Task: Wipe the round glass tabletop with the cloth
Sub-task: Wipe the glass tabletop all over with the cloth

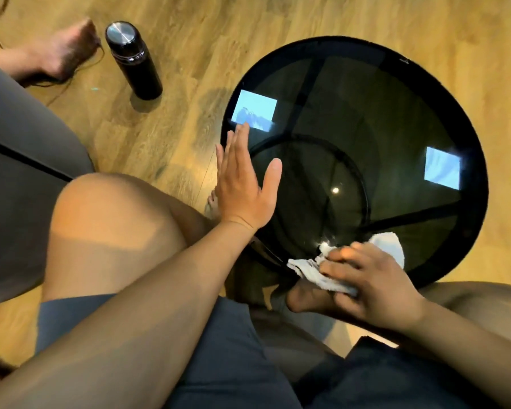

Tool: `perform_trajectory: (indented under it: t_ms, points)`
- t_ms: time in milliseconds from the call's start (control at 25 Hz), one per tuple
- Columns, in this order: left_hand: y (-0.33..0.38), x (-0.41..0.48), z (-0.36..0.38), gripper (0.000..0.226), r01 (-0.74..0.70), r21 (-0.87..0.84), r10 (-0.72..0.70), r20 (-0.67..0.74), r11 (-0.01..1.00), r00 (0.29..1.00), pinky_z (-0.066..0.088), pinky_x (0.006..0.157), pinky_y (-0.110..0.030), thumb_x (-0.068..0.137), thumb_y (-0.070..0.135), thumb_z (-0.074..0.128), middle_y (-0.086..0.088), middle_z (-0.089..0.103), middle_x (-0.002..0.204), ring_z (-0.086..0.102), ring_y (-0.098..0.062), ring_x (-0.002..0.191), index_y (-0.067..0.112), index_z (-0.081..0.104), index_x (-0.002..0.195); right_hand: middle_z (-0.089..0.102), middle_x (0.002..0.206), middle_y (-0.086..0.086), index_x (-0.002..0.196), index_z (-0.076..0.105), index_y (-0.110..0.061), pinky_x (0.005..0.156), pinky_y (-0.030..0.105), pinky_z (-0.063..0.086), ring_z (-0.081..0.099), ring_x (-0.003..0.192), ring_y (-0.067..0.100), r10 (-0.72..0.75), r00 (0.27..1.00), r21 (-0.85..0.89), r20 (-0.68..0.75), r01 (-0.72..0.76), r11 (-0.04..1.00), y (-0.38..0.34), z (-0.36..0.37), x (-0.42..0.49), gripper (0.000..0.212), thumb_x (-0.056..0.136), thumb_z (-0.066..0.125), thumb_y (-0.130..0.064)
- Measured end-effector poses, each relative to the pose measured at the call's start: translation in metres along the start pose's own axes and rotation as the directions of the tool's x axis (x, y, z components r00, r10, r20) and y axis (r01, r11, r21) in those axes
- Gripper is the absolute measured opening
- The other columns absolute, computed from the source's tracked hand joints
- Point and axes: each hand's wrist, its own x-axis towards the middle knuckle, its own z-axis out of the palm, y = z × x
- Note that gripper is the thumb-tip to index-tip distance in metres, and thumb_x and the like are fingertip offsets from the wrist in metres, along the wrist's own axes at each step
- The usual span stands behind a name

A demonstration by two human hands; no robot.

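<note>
White cloth [391, 245], gripped — right hand [375, 283] curled

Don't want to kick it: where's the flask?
Head view, upper left: the flask stands on the floor, left of the table, beside a bare foot.

white cloth [391, 246], dark smoked glass tabletop [366, 113], black flask [136, 63].

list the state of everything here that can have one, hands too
glass tabletop: bare apart from the cloth, showing bright reflections
cloth: bunched, on the near edge of the glass under the right hand
right hand: fingers curled over the cloth, holding it to the glass
left hand: fingers straight, at the left rim of the tabletop, holding nothing
flask: standing on the wood floor, cap on
</note>
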Motion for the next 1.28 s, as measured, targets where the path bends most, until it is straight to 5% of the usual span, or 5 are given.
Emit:
perform_trajectory:
  t_ms: [200,520,720,960,1280]
  points:
    - [0.004,-0.001,-0.001,0.069,0.007,-0.018,-0.008,-0.032,1.000,0.999,0.003,0.125,-0.036,0.098,0.045,0.035,-0.017,0.033,0.159,0.023,-0.030,0.151,0.003,0.027,0.152,0.059,0.082,0.007,0.097,0.066,-0.016,0.060,0.034,0.043,0.058,0.068,0.028,0.070,0.989,-0.052,-0.131,-0.077,0.996,0.002,0.002,0.093,0.029,0.079,0.055,-0.037]
    - [0.007,0.002,0.001,0.072,0.002,-0.021,-0.002,-0.001,1.000,1.000,0.005,0.125,-0.043,0.090,0.040,0.046,-0.019,0.032,0.159,0.020,-0.030,0.152,0.001,0.035,0.149,0.063,0.104,0.003,0.106,0.060,-0.023,0.070,0.034,0.041,0.060,0.091,0.025,0.464,0.794,0.038,-0.392,-0.490,0.871,0.086,-0.013,0.323,0.034,0.085,0.046,-0.046]
    - [0.002,0.006,0.005,0.069,-0.011,0.019,0.010,0.018,1.000,1.000,0.011,0.124,-0.052,0.093,0.042,0.043,-0.019,0.032,0.159,0.019,-0.029,0.152,0.003,0.034,0.149,0.065,0.113,0.000,0.117,0.060,-0.027,0.076,0.026,0.035,0.059,0.104,0.022,0.728,0.520,0.300,-0.447,-0.679,0.670,0.124,-0.019,0.367,0.040,0.088,0.041,-0.045]
    - [0.002,0.007,-0.002,0.069,-0.015,0.007,0.015,0.053,1.000,0.998,0.009,0.124,-0.050,0.095,0.042,0.037,-0.018,0.024,0.162,0.013,-0.029,0.153,0.005,0.028,0.152,0.062,0.099,0.006,0.103,0.068,-0.018,0.073,0.037,0.046,0.060,0.089,0.025,0.474,0.808,0.149,-0.350,-0.451,0.880,0.068,-0.009,0.288,0.032,0.086,0.052,-0.041]
    - [0.005,0.006,-0.001,0.065,-0.014,0.073,0.011,0.045,0.997,0.999,0.012,0.124,-0.049,0.098,0.046,0.032,-0.017,0.030,0.160,0.019,-0.030,0.152,0.007,0.032,0.151,0.053,0.099,0.000,0.114,0.063,-0.025,0.067,0.031,0.043,0.055,0.081,0.023,0.315,0.943,0.074,-0.112,-0.308,0.949,-0.018,0.012,0.021,0.040,0.075,0.061,-0.035]
